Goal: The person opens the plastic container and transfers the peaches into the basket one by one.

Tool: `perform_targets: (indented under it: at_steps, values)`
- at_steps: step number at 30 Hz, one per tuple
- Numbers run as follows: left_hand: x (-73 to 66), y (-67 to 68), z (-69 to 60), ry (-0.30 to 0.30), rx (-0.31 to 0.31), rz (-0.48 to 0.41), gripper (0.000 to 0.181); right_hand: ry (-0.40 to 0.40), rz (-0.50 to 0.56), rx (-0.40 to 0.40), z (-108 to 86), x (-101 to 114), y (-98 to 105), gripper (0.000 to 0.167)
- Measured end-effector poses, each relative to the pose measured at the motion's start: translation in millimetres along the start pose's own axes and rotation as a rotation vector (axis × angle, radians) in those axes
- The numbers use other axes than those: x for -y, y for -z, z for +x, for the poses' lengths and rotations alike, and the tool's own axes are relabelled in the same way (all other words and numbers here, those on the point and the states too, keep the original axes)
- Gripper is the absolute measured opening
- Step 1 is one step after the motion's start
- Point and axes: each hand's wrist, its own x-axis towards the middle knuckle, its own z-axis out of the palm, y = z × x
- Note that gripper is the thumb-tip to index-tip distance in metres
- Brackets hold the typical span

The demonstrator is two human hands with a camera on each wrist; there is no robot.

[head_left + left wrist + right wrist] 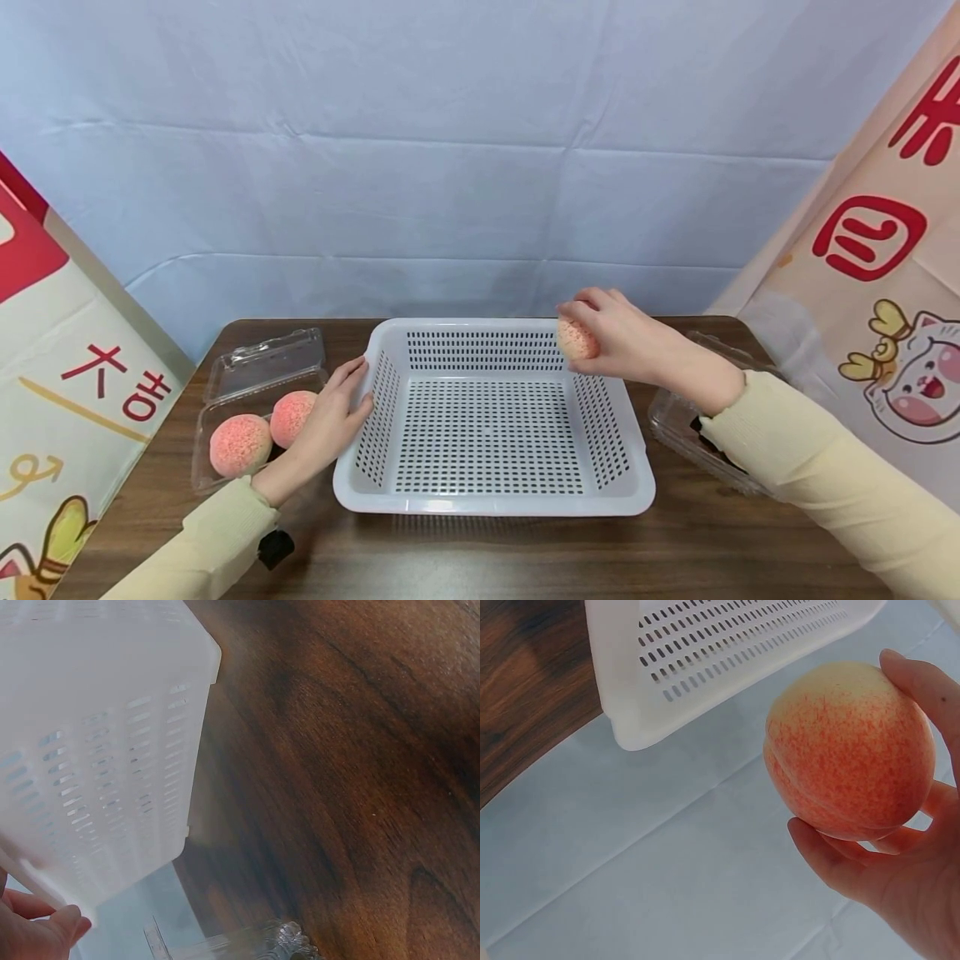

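Note:
A white plastic basket (487, 504) with slotted walls stands in the middle of the table. My left hand (330, 421) holds its left rim; in the left wrist view, the thumb and a finger (71, 919) meet the rim. My right hand (630, 337) grips a pink-and-cream peach (576, 337) above the basket's back right corner. Thumb and fingers curl round the peach (847, 750) in the right wrist view. Left of the basket, two peaches, one (240, 444) nearer and one (292, 417) partly behind my left hand, sit in an open clear plastic box (201, 462).
Another clear plastic box (675, 421) lies right of the basket, partly hidden under my right forearm. The brown wooden table (480, 558) backs onto a pale blue cloth (450, 208). Printed banners hang at the left (90, 400) and right (862, 333).

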Motion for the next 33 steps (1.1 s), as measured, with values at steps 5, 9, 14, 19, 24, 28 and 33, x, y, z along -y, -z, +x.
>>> perform_targets:
  at_steps: [5,9,14,19,24,28,33]
  values:
    - [-0.2,-0.4,-0.1,-0.001,-0.003,0.002,0.051,-0.003,0.004,0.005,2.2,2,0,0.062]
    - [-0.4,-0.2,-0.4,-0.003,-0.002,0.001,0.051,-0.003,0.006,0.01,4.0,4,-1,0.062]
    - [-0.3,0.4,-0.8,-0.002,0.0,-0.003,0.052,0.006,0.012,0.011,6.6,5,-2,0.062]
    - [-0.4,-0.1,-0.6,0.0,0.0,-0.001,0.052,0.011,0.017,0.011,8.9,8,-2,0.062]
    - [-0.3,-0.2,-0.5,-0.004,-0.002,0.003,0.052,0.015,0.009,0.02,11.9,11,-3,0.063]
    - [-0.4,-0.2,-0.1,-0.004,0.001,0.008,0.052,0.015,0.006,0.026,14.6,13,-4,0.064]
    - [-0.4,-0.3,-0.1,0.002,0.004,0.008,0.052,0.029,0.013,0.031,18.8,15,-6,0.063]
